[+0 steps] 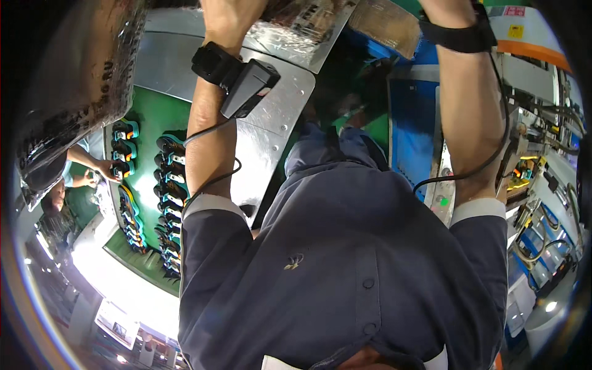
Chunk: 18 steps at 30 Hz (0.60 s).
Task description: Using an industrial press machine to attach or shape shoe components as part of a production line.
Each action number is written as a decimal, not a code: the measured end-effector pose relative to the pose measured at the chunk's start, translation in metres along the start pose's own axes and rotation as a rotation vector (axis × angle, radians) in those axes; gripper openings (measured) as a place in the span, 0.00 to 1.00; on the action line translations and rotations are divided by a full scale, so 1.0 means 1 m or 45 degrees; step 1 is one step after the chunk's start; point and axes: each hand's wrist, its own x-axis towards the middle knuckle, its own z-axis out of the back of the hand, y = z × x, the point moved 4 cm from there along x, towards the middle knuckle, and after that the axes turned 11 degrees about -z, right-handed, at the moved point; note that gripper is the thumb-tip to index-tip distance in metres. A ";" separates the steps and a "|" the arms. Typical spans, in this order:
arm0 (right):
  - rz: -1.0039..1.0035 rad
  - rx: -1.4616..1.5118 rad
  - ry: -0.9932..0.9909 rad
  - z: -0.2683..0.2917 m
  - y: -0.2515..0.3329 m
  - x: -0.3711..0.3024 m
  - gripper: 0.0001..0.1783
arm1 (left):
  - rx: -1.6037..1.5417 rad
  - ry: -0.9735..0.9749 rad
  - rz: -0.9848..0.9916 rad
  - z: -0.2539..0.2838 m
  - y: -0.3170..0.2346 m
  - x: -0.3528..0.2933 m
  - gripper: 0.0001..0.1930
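Both my arms stretch up to the top edge of the head view. My left hand [233,13] shows only its back and wrist; the fingers lie outside the picture. It is closest to a clear-plastic-wrapped package [302,24] on the grey metal table [280,102]. On that wrist sits a black strap with a small dark device [251,88]. Of my right hand [449,11] only the base shows, above another black strap [459,38]. What either hand holds, if anything, is hidden. A brown sheet-like piece [385,28] lies between the arms, above a blue crate [414,123].
At left, rows of dark shoes [171,191] with teal and orange soles stand on a green surface [145,166]. Another person's hand [110,169] touches one shoe. Large plastic wrapping [80,92] hangs nearby. Machinery with hoses [542,203] lines the right; cables run along both my arms.
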 end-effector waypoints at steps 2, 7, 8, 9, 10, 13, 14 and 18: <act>-0.019 0.493 0.125 0.025 -0.002 -0.020 0.26 | -0.546 -0.050 0.137 -0.005 0.007 0.004 0.38; -0.217 0.600 -0.796 0.020 -0.072 -0.102 0.35 | -0.377 0.157 0.510 -0.012 0.017 -0.006 0.28; -0.584 1.231 -0.050 0.025 -0.077 -0.126 0.37 | -0.347 0.205 0.568 -0.001 0.012 -0.008 0.28; -0.647 1.210 -0.399 0.016 -0.103 -0.158 0.35 | -0.210 0.378 0.571 0.000 0.002 -0.001 0.28; -0.760 1.227 -0.372 0.020 -0.117 -0.185 0.33 | -0.398 0.296 0.432 0.005 0.014 -0.011 0.26; -0.989 1.567 -0.605 0.055 -0.163 -0.277 0.29 | -0.704 0.271 0.619 -0.018 -0.083 -0.005 0.25; -1.112 1.671 -0.633 0.077 -0.174 -0.299 0.28 | -0.777 0.407 0.477 -0.034 -0.124 -0.001 0.26; -1.219 1.469 -1.067 0.146 -0.203 -0.372 0.31 | -1.389 0.657 0.314 -0.114 -0.313 -0.007 0.23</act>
